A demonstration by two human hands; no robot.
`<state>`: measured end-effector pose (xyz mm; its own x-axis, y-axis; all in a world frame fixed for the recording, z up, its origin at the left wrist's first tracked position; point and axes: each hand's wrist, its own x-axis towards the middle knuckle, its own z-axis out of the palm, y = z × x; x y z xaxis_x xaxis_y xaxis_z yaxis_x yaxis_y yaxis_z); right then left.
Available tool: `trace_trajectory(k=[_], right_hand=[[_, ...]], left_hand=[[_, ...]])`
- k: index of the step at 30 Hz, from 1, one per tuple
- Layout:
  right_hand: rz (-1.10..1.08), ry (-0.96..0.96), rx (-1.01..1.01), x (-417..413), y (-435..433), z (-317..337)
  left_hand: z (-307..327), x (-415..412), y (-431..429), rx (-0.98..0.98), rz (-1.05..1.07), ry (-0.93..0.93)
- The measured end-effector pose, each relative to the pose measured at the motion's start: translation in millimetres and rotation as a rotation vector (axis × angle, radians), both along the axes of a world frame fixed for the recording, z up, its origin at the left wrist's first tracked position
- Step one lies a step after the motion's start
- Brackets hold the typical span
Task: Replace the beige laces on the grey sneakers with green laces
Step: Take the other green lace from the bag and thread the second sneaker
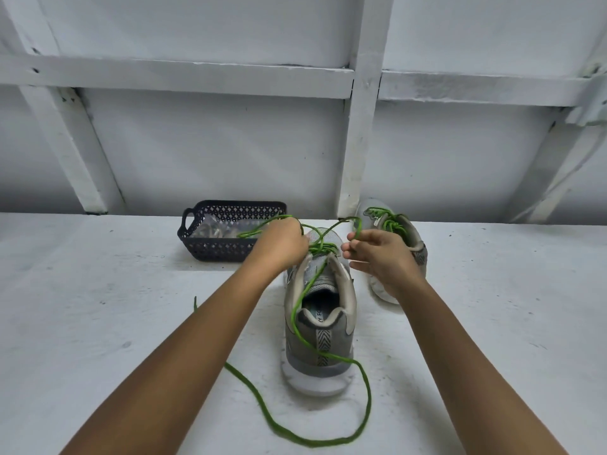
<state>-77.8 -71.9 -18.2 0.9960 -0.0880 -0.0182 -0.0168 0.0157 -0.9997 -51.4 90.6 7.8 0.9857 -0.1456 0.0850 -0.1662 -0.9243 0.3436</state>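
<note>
A grey sneaker [320, 343] stands in the middle of the white surface, heel toward me, with a green lace [363, 408] partly threaded through its eyelets. One long end trails over the heel and loops across the surface in front. My left hand [282, 246] grips the lace above the shoe's left side, near the tongue. My right hand [377, 254] pinches another stretch of the same lace just right of the shoe. A second grey sneaker [412, 238], laced in green, lies behind my right hand and is partly hidden by it.
A dark perforated plastic basket [210, 247] stands at the back left of the shoe, holding pale laces and clear plastic. A white framed wall [361, 126] rises behind the surface. A white cord [571, 169] hangs at the far right.
</note>
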Motion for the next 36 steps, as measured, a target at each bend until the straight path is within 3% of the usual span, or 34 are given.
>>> trace_trajectory(k=[3, 8, 15, 20, 29, 36], right_hand=[[-0.072, -0.034, 0.011, 4, 6, -11], [-0.182, -0.061, -0.069, 12, 10, -27], [-0.271, -0.077, -0.096, 17, 14, -38], [-0.273, -0.098, -0.142, 19, 14, -43], [-0.265, -0.139, -0.205, 22, 13, -48], [-0.257, -0.155, -0.286, 22, 14, -49]], left_hand=[[-11, 4, -6, -0.059, -0.009, -0.011], [-17, 6, -13, -0.487, -0.049, 0.210], [-26, 5, -14, -0.666, -0.015, 0.398], [-33, 5, -14, -0.949, 0.047, 0.471], [-37, 5, -14, -0.958, 0.024, 0.439], [-38, 4, -17, -0.795, -0.027, 0.334]])
